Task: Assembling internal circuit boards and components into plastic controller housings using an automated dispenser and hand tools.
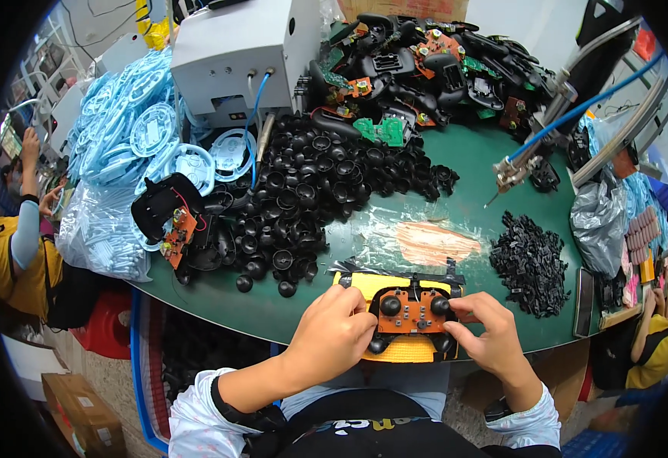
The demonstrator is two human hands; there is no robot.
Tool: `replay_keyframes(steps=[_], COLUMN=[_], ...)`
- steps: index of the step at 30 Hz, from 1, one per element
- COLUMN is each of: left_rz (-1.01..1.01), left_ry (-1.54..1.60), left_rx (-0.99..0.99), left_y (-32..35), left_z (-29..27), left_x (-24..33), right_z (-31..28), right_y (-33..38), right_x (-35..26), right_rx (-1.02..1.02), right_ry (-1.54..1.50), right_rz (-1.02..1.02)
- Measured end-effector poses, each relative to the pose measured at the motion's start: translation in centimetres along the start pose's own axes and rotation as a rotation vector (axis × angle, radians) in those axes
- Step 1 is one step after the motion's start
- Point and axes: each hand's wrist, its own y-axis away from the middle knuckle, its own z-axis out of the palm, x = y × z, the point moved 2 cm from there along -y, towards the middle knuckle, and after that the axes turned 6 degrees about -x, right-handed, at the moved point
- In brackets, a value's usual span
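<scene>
A black game controller half-shell (378,333) with an orange circuit board (412,314) lies on a yellow ribbed pad (364,285) at the table's front edge. Two round black thumbstick caps sit on the board, a left cap (390,305) and a right cap (440,305). My left hand (332,324) is closed, its curled fingers at the controller's left side; whatever is between the fingertips is hidden. Beside the right cap, my right hand (490,332) has thumb and index finger apart, the index fingertip touching or almost touching the cap.
Loose black caps (303,191) are heaped left of centre, small black parts (530,263) at right. Light-blue plastic parts (127,122) and a grey machine (234,57) stand far left. Controller shells (448,76) are piled behind. A metal nozzle (506,183) overhangs the right.
</scene>
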Motion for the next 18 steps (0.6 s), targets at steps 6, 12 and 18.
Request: replay_keyframes(steps=[6,12,18], left_rz=[0.054,0.003,-0.081], left_ry=[-0.282,-0.116,-0.028], left_rx=[-0.264,-0.24,-0.104], left_y=[-2.1,-0.7,-0.5], left_z=[-0.3,-1.8,-2.9], left_x=[1.5,1.2,1.4], right_z=[-0.5,-9.0,-18.3], right_y=[0.2,-6.1,-12.3], right_x=[0.3,7.2,23.4], right_rx=[-0.019,0.282,0.191], right_ry=[0.066,0.469,1.039], right_rz=[0.0,-0.016,0.455])
